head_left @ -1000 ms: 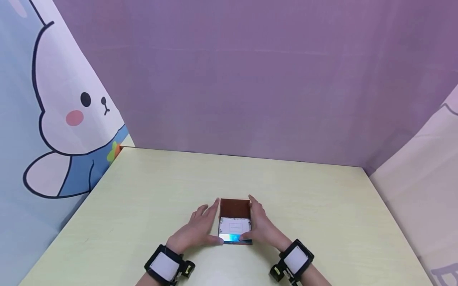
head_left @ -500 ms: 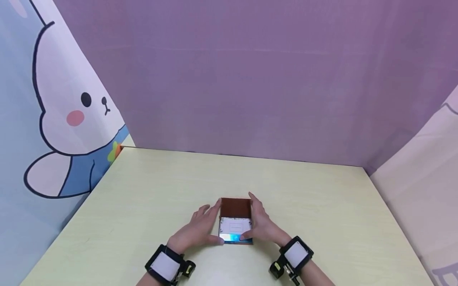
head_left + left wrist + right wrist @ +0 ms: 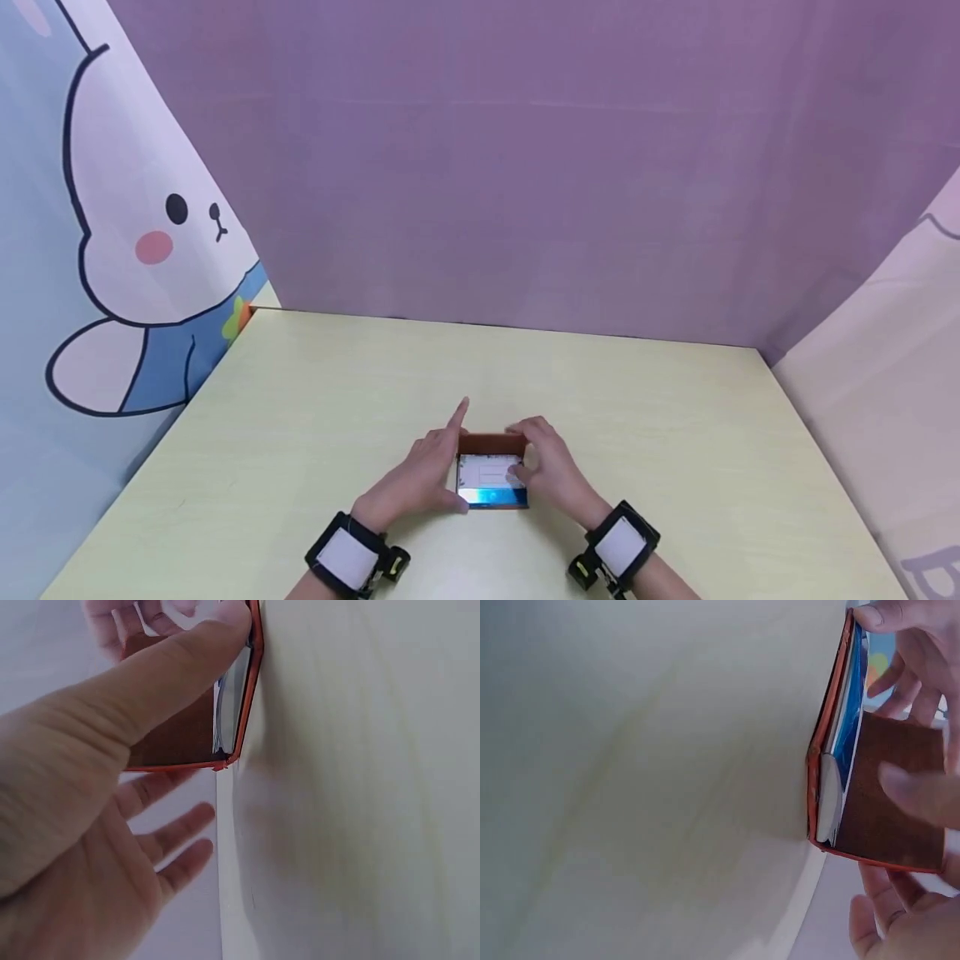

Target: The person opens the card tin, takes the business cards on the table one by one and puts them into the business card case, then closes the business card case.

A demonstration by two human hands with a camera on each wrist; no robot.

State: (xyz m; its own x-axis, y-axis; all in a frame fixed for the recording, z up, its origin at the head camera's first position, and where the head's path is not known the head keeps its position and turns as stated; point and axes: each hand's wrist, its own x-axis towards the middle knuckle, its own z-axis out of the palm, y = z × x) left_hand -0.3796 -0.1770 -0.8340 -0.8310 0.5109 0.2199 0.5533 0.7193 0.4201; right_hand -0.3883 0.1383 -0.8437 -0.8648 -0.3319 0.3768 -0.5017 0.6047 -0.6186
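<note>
A small notebook [image 3: 491, 475] with a brown cover lies near the table's front, its far flap [image 3: 885, 817] tilted up. Its top sheet is white with a shiny blue strip along the near side. My left hand [image 3: 420, 475] stays at the left side, thumb on the near corner, fingers extended along and beyond the flap. At the right, my right hand [image 3: 555, 471] holds the raised flap, fingers curled behind it and thumb on the inner side. In the left wrist view, white pages [image 3: 231, 705] show at the spine, partly covered by my left thumb.
The pale wooden table [image 3: 360, 375] stretches out around the notebook. Behind it hangs a purple cloth [image 3: 480, 167], with a rabbit-print cloth [image 3: 150, 208] at the left and a pale cloth [image 3: 885, 400] at the right. Each wrist wears a black camera mount [image 3: 347, 554].
The notebook's far flap has risen from lying back to standing tilted up. My right fingers have curled behind it, and my left index finger now points farther up.
</note>
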